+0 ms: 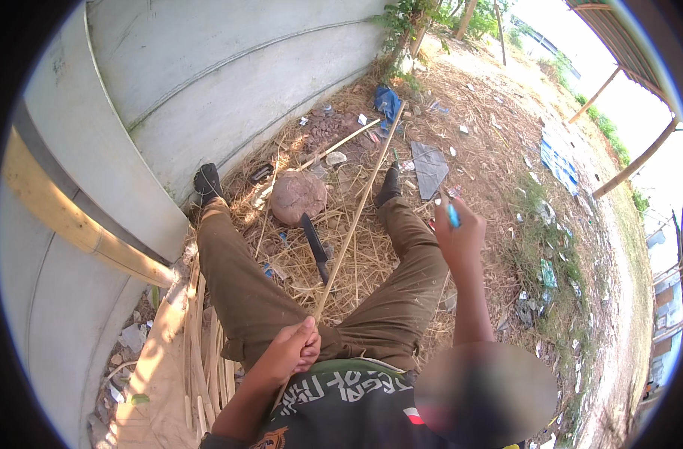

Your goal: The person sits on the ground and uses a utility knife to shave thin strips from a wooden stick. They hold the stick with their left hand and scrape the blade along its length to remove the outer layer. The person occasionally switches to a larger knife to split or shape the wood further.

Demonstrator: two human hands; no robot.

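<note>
The left hand (290, 350) is closed around the near end of a long bamboo strip (356, 212), which runs forward between the outstretched legs, past a dark knife (316, 248) lying on straw. The right hand (459, 238) is raised beside the right knee, pinching a small blue tool (453, 215). A round stone (298, 196) sits ahead, the concrete wall (206, 90) close on the left; open littered ground spreads rightward

A round stone (298, 196) lies on straw beside a grey concrete wall (229, 82).
</note>
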